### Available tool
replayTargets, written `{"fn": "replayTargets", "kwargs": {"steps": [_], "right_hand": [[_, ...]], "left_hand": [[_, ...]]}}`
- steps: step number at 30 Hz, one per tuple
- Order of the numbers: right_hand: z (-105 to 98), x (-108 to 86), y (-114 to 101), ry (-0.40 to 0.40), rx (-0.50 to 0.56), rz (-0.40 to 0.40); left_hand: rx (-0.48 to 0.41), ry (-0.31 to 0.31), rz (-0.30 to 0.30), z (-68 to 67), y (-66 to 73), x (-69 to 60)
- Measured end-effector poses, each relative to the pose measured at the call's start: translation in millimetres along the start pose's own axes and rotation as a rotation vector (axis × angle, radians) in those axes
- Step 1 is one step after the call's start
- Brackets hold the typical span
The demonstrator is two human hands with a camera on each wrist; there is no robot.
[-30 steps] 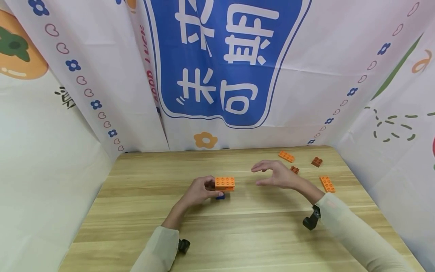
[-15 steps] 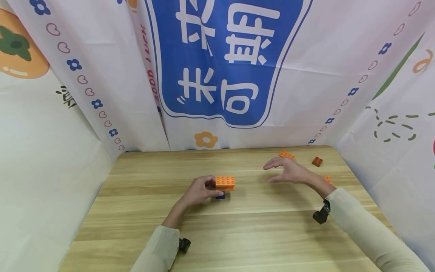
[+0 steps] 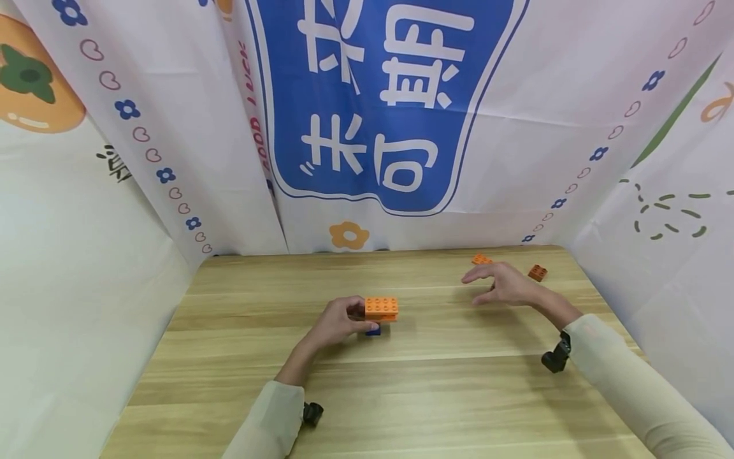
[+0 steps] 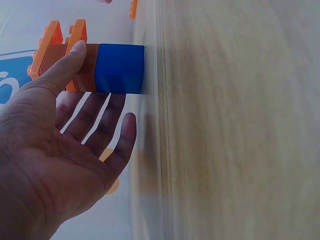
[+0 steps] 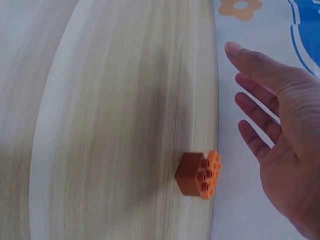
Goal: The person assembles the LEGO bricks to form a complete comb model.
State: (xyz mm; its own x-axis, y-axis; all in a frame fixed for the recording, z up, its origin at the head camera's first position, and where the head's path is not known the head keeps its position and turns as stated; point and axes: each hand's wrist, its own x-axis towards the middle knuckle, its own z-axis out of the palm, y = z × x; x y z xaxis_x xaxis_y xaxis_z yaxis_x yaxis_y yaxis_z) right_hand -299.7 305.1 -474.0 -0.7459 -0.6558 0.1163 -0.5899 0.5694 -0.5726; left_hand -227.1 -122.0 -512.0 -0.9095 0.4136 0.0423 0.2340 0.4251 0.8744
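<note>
My left hand (image 3: 338,325) pinches a stack, thumb on the near side and fingers behind. In the left wrist view the stack has a blue block (image 4: 120,69) at its base, then brown blocks (image 4: 86,67) alternating with orange plates (image 4: 76,50). From above, its studded orange top (image 3: 381,305) shows. The right hand (image 3: 507,285) hovers empty over the right side of the table, fingers apart and slightly bent. Just behind it lies an orange plate (image 3: 480,259), partly covered. In the right wrist view a brown block (image 5: 190,174) is below the hand (image 5: 290,115), an orange plate (image 5: 214,172) behind it.
Another brown block (image 3: 538,273) lies at the table's back right corner. The wooden table (image 3: 401,401) ends at a printed cloth backdrop (image 3: 487,217), with cloth walls on both sides.
My right hand has moved right and slightly back. It or its arm now hides the right-hand orange plate and a small brown block. The left hand and its stack have stayed in place.
</note>
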Motion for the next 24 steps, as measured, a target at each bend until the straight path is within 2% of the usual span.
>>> {"fn": "replayTargets", "kwargs": {"steps": [8,16,24], "right_hand": [[-8,-10.5,11,0.006,-0.045,0.014],[-10,-20.7,24,-0.021,-0.008,0.157],[-12,-25.8,35,-0.005,-0.007,0.196]], "left_hand": [[-0.003,0.002,0.004,0.0,-0.5,-0.2],[-0.005,-0.003,0.0,0.4,-1.4,-1.0],[-0.005,-0.005,-0.004,-0.4,-0.7,-0.2]]}}
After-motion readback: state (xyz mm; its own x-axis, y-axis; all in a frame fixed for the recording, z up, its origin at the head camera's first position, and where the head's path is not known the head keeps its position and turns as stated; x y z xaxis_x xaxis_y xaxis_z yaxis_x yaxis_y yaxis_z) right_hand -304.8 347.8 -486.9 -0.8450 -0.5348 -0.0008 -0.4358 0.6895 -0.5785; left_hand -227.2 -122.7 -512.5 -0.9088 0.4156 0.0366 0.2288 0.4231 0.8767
